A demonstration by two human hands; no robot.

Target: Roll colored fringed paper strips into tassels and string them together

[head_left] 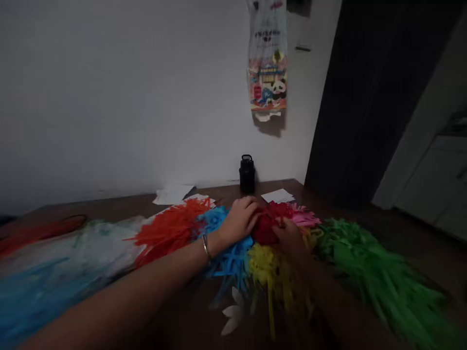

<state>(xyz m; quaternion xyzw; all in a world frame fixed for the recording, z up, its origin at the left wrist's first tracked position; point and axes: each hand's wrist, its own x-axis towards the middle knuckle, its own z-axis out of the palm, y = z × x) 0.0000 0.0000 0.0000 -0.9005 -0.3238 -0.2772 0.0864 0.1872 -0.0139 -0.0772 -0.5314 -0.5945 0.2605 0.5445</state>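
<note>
Both my hands meet on a dark red bundle of shredded strips (268, 224) near the middle of a brown table (120, 203). My left hand (239, 219), with a bracelet on the wrist, rests curled against the bundle's left side. From the right, my right hand (290, 237) grips the same bundle with bent fingers. Around them lie heaps of orange strips (170, 228), blue strips (229, 257), yellow strips (268, 270), pink strips (304, 216) and green strips (379, 272). The picture is dim and blurred.
A black bottle (247, 173) stands at the table's far edge by the white wall. White papers (279, 196) lie near it. A printed bag (268, 58) hangs on the wall. A clear plastic bag (73, 257) with coloured strips lies at the left. A dark doorway (365, 97) is at the right.
</note>
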